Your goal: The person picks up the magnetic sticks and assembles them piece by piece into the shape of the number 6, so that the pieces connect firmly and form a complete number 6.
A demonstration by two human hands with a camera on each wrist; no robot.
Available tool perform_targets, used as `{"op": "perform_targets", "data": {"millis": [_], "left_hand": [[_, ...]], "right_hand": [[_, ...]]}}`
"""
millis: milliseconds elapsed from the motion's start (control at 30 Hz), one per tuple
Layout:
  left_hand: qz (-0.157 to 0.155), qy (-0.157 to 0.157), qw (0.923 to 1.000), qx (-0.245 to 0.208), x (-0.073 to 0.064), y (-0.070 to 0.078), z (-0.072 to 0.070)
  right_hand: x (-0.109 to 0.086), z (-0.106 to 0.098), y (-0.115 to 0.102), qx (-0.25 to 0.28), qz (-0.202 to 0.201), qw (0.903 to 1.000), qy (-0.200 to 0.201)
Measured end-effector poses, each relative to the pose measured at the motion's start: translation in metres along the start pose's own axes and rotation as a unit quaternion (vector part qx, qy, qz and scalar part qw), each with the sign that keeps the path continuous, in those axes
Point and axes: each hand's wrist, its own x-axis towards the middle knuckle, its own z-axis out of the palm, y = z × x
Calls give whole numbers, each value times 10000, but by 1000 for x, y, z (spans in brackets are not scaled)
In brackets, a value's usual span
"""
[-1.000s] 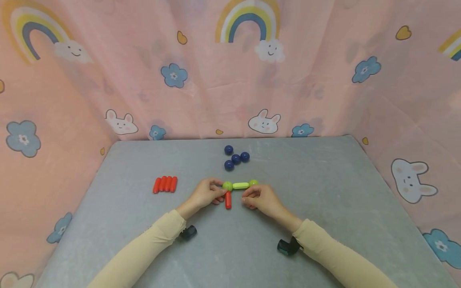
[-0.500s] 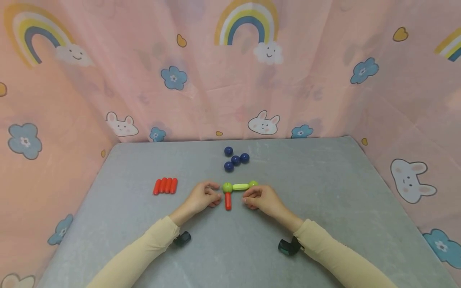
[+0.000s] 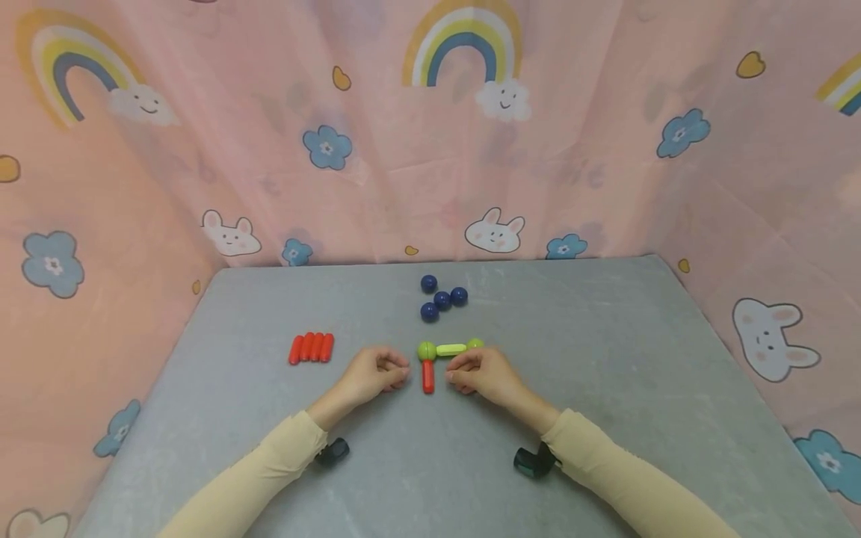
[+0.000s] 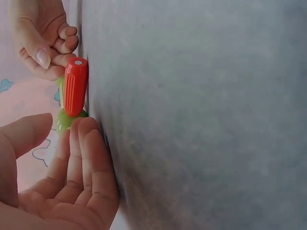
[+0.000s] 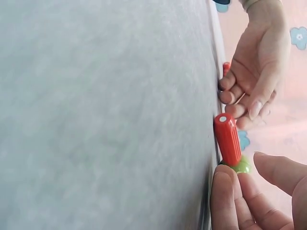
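Two bright green balls, the left one (image 3: 427, 351) and the right one (image 3: 475, 344), are joined by a yellow-green rod (image 3: 451, 350) on the table. From the left ball a ribbed red rod (image 3: 428, 376) extends toward the person, a small silvery disc on its free end (image 4: 78, 63). My left hand (image 3: 372, 375) rests just left of this piece, fingers loosely bent, thumb apart, holding nothing. On the other side, my right hand (image 3: 489, 375) lies beside the red rod and partly covers the right ball. Its thumb and fingers are also apart in the right wrist view, with nothing between them.
Several red rods (image 3: 312, 348) lie side by side on the left of the grey table (image 3: 592, 336). Farther back, several dark blue balls (image 3: 442, 300) sit in a loose cluster. A pink patterned curtain (image 3: 390, 194) borders the table's back and sides.
My left hand has let go of the left green ball and drawn back to the left. The right hand has shifted slightly toward the red rod; the joined piece stays in place.
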Motion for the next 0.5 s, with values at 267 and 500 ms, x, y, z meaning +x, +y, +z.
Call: {"op": "perform_targets", "data": {"millis": [267,500], "left_hand": [[-51,-204,9995,218,-7,-8,-3],[-94,-381,9990,213,-8,-9,-7]], "right_hand": [[4,8,-2,-19,41,10000,-29],[8,17,-2,-92,194,9998,32]]}}
